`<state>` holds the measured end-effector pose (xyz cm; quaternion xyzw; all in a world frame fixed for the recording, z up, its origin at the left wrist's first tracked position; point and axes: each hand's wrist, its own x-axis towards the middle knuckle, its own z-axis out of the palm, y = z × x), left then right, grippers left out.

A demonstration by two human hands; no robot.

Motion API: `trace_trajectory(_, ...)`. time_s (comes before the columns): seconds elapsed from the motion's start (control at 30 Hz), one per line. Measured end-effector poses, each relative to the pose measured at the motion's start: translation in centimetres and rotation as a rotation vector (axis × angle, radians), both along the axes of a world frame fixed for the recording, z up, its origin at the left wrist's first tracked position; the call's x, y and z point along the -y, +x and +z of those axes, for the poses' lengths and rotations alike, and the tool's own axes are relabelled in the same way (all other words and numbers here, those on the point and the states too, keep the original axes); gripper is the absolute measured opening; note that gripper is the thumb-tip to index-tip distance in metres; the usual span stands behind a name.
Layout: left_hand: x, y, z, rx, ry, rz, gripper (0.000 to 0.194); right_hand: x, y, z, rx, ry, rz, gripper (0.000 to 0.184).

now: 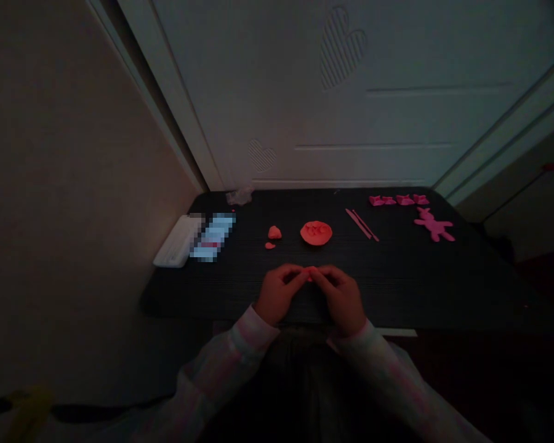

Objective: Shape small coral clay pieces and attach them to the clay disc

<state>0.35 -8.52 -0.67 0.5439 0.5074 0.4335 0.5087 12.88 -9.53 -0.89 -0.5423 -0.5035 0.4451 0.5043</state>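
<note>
- Pinching: one left hand (277,294), thumb and fingers nearly closed on a small pink piece (311,274), its near edge of the worktop (406,271) below.
- One right hand (343,300), thumb and fingers likewise closed on that same piece, fingertips of both hands meeting around it; exact shape mostly covered.
- Two sleeves, pale with pink patches, one per arm.
- One shallow orange-pink dish (316,234), beyond the hands, holding small lumps of like colour.
- Two loose orange-pink lumps, left of the dish: the larger lump (274,232) farther back, the smaller lump (270,245) just nearer the person.
- Two slim pink tools (361,224), right of the dish, lying slantwise side by side.
- One row of small pink folded shapes (399,200), far right edge.
- One flat pink figure (434,226), eared, limbs spread, nearer than the row.
- One white flat object (180,241), far left, beside a pixelated bright item (213,237); content unreadable.
- One crumpled clear wrap (240,196), back left.
- Worktop, dark, set against a white panel (277,92) with raised striped hearts; light dim.
</note>
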Motion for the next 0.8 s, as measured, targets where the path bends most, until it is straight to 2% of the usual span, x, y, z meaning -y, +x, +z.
trace_trajectory(0.27,-0.05,0.18,-0.34,-0.028,0.004,-0.042,0.021,-0.07,0.03,-0.05,-0.05,-0.019,-0.027,0.012)
trace_trajectory(0.47,0.09,0.16,0.0,-0.041,-0.025,-0.044,0.017,0.0,0.08,-0.35,-0.097,-0.02,-0.011,0.012)
trace_trajectory(0.6,0.08,-0.1,0.26,0.029,-0.057,-0.037,0.016,0.19,0.09,-0.77,-0.176,0.062,-0.042,0.013)
trace_trajectory(0.67,0.0,-0.28,0.3,0.076,-0.08,-0.034,0.015,0.3,0.16,-0.92,-0.188,0.133,0.014,0.016)
trace_trajectory(0.8,-0.23,-0.62,0.08,0.157,-0.105,-0.08,0.013,0.44,0.27,-0.83,-0.072,0.204,0.195,0.016)
